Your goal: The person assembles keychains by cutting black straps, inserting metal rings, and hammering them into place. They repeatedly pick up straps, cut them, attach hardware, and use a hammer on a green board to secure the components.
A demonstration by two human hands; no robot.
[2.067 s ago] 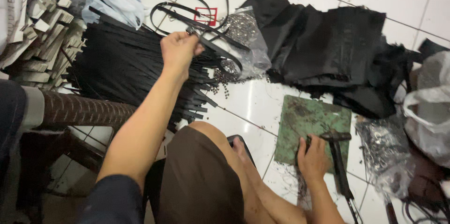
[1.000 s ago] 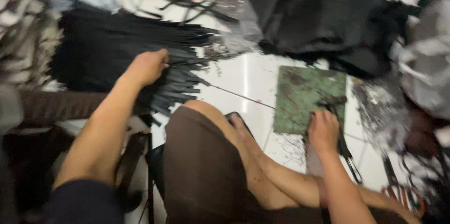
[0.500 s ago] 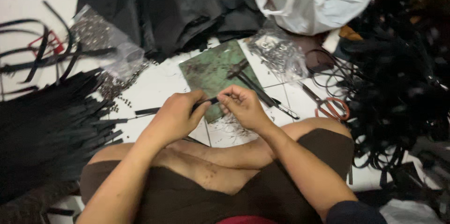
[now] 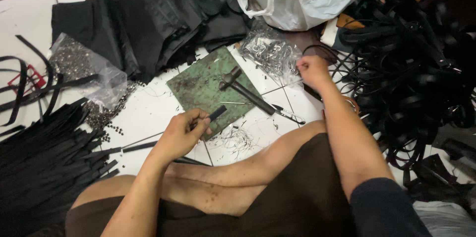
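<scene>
Your left hand [image 4: 182, 132] pinches 1 short black leather strip [image 4: 216, 113] over the worn green cutting mat [image 4: 198, 86]; your right hand [image 4: 311, 70] grips the clear plastic bag of metal rings [image 4: 270, 53].

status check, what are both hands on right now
Left hand pinching black strap over green mat. Right hand at clear bag of metal rings. Hammer lying on mat.

left hand [image 4: 182, 130] pinching, right hand [image 4: 311, 70] reaching, curled
</scene>
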